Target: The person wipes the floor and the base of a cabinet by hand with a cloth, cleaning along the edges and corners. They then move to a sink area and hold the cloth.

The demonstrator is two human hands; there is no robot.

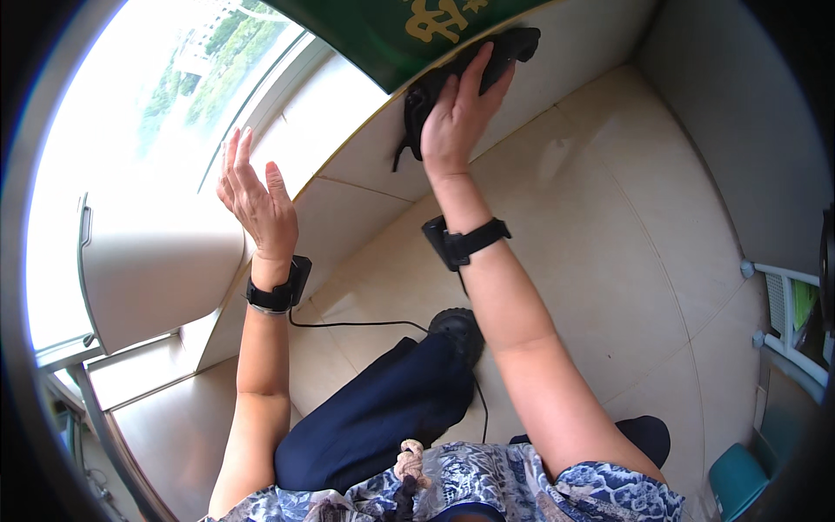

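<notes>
My right hand (460,117) presses a crumpled black cloth (421,107) against the pale tiled wall face below a window ledge, its fingers spread over the fabric. One end of the cloth hangs down to the left of the hand. Just above it, a dark green box or panel (378,39) with gold writing stands at the ledge's edge. My left hand (258,196) is raised by the bright ledge, fingers apart, with nothing in it. Black straps with small devices sit on both wrists.
A window (163,98) is at the upper left, above a silvery curved panel (163,280). Beige floor tiles (587,261) lie below. A thin black cable (365,323) runs from the left wrist device. A light-coloured rack (792,274) and a teal plastic object (737,483) stand at the right.
</notes>
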